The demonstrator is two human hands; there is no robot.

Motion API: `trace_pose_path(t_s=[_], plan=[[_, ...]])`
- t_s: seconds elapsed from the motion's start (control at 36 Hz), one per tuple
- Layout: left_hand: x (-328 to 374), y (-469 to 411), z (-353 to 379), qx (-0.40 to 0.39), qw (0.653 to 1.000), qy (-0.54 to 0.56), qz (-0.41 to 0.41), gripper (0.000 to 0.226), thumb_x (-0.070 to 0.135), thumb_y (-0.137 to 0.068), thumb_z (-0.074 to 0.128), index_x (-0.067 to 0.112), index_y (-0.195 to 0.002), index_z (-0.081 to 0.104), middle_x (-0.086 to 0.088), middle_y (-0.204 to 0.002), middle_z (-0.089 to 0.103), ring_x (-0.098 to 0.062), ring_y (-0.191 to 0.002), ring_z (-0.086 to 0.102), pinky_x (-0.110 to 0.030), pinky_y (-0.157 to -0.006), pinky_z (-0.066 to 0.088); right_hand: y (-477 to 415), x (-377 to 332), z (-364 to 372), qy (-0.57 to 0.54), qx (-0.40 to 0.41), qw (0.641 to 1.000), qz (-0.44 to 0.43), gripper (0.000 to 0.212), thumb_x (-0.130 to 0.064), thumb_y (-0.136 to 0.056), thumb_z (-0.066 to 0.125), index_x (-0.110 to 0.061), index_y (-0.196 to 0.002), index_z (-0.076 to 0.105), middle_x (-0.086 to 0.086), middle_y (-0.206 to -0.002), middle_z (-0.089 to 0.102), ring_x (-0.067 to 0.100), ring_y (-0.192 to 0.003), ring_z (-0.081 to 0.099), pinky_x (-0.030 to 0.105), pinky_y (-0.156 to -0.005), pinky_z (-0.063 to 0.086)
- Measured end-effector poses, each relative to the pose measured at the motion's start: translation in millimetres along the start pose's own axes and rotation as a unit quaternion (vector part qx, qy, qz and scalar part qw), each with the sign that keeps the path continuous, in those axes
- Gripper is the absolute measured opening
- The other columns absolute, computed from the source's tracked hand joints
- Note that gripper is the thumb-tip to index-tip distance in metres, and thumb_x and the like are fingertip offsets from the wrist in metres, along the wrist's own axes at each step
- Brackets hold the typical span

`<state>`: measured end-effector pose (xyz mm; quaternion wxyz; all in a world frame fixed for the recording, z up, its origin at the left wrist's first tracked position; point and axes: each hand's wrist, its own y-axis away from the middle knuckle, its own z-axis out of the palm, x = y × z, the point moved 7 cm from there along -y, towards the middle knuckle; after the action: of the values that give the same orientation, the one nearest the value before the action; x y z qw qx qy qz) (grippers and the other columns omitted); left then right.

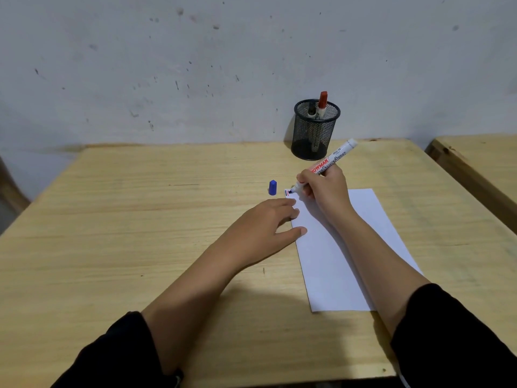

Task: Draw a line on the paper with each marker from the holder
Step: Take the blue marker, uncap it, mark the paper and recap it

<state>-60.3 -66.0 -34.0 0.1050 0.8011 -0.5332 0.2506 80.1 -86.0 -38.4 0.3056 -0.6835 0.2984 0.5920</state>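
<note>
A white sheet of paper point(352, 242) lies on the wooden table point(140, 219). My right hand point(324, 189) grips an uncapped white marker point(333, 159) with a blue tip, and the tip touches the paper's far left corner, where short red and dark lines show. My left hand point(265, 228) rests flat with its fingers spread on the paper's left edge. The marker's blue cap point(272, 187) stands on the table just left of the tip. A black mesh holder point(314, 130) at the back holds a red-capped marker point(322, 105) and a black-capped marker point(311, 109).
A stained pale wall point(195, 65) rises right behind the table. A second wooden table point(481, 163) stands to the right across a narrow gap. Black sleeves cover both forearms near the front edge.
</note>
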Motion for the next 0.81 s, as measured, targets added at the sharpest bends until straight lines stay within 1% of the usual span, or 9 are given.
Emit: trace_pose_path(t_s=[0.08,0.14,0.22,0.36,0.47,0.53,0.61,0.69,0.81], plan=[[-1,-1,0,-0.001,1.000,-0.001,-0.002,0.035,0.040,-0.091,0.053,0.012,-0.110,0.062,0.000,-0.131,0.056,-0.016,-0.117,0.051,-0.037,-0.096,0.045,-2,3,0,0.010,-0.001,1.000,0.007,0.013,-0.006,-0.082,0.057,-0.011,-0.073,0.049,0.004,-0.068,0.049,0.012,-0.059,0.051,0.013,-0.046,0.045],[-1,-1,0,0.001,1.000,0.001,-0.003,0.035,0.040,-0.091,0.053,0.012,-0.110,0.062,-0.002,-0.128,0.057,-0.017,-0.115,0.052,-0.038,-0.094,0.046,-3,4,0,0.011,-0.001,1.000,0.011,0.015,-0.006,-0.081,0.057,-0.013,-0.071,0.049,0.004,-0.067,0.049,0.012,-0.059,0.051,0.017,-0.050,0.045],[-2,-1,1,0.001,1.000,0.001,-0.003,0.035,0.041,-0.091,0.053,0.014,-0.112,0.061,0.000,-0.130,0.057,-0.015,-0.117,0.051,-0.037,-0.095,0.045,-3,3,0,0.017,-0.005,1.000,0.005,0.012,-0.006,-0.081,0.057,-0.009,-0.072,0.050,0.004,-0.064,0.049,0.012,-0.056,0.050,0.014,-0.046,0.043],[-2,-3,1,0.004,1.000,0.000,0.001,0.038,0.042,-0.091,0.053,0.016,-0.118,0.060,0.005,-0.140,0.051,-0.011,-0.123,0.048,-0.031,-0.099,0.042,-4,5,0,0.027,-0.004,1.000,0.006,0.010,-0.007,-0.081,0.057,-0.009,-0.074,0.051,0.005,-0.066,0.049,0.012,-0.059,0.050,0.017,-0.050,0.043],[-2,-3,1,0.010,1.000,0.002,0.005,0.036,0.042,-0.090,0.054,0.015,-0.113,0.061,0.005,-0.136,0.053,-0.012,-0.120,0.050,-0.033,-0.096,0.044,-5,4,-1,0.022,-0.002,1.000,0.001,0.008,-0.006,-0.081,0.057,-0.005,-0.075,0.052,0.005,-0.064,0.050,0.012,-0.056,0.049,0.013,-0.045,0.043],[-3,-3,1,0.013,1.000,0.001,0.006,0.036,0.042,-0.090,0.054,0.015,-0.112,0.061,0.005,-0.136,0.054,-0.012,-0.119,0.051,-0.033,-0.096,0.045,-4,5,-4,-0.010,0.001,1.000,-0.001,0.007,-0.006,-0.080,0.058,-0.004,-0.076,0.053,0.006,-0.063,0.051,0.012,-0.055,0.049,0.013,-0.046,0.044],[-5,-4,2,0.015,1.000,0.008,0.005,0.037,0.043,-0.090,0.054,0.018,-0.117,0.060,0.006,-0.142,0.049,-0.007,-0.126,0.045,-0.022,-0.097,0.039,-3,6,-11,-0.089,0.018,0.996,0.012,0.006,-0.007,-0.083,0.059,-0.003,-0.084,0.055,0.006,-0.063,0.053,0.008,-0.051,0.050,0.014,-0.049,0.046],[-7,-4,4,0.013,1.000,0.022,0.003,0.039,0.042,-0.090,0.055,0.019,-0.120,0.059,0.006,-0.146,0.045,-0.006,-0.131,0.041,-0.020,-0.100,0.035,-2,6,-14,-0.177,0.035,0.983,0.036,0.007,-0.003,-0.083,0.060,-0.005,-0.080,0.055,0.005,-0.063,0.055,0.008,-0.052,0.050,0.015,-0.051,0.046],[-10,-5,5,0.013,0.999,0.041,-0.002,0.042,0.042,-0.089,0.057,0.019,-0.124,0.058,0.006,-0.145,0.045,-0.006,-0.132,0.040,-0.018,-0.102,0.033,1,4,-13,-0.199,0.037,0.979,0.038,0.006,-0.003,-0.084,0.061,-0.002,-0.088,0.056,0.007,-0.067,0.057,0.008,-0.053,0.052,0.014,-0.053,0.048]])
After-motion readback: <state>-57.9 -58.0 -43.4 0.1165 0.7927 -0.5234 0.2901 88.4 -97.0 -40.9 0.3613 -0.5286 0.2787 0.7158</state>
